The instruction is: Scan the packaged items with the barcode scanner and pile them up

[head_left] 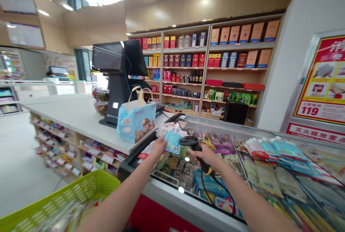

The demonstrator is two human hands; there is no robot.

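Observation:
My left hand (pixel 158 147) is closed on the edge of a light-blue snack packet (pixel 173 142), whose barcode side faces up. Wrapped round the handle of a black and yellow barcode scanner (pixel 198 149) is my right hand (pixel 206 155). The scanner's head sits just right of the packet, pointing toward it, and its cable loops down over the glass. Beyond the packet lies a pile of white and red packets (pixel 172 127) on the freezer top. Another stack of blue and red packets (pixel 283 151) rests on the glass at the right.
Below me stands a glass-topped freezer (pixel 185 192) full of packaged goods. A green basket (pixel 61 198) with packets is at lower left. On the white counter (pixel 67 108) are a blue shopping bag (pixel 137 118) and a checkout terminal (pixel 115 77). Shelves of boxes (pixel 185 61) line the back.

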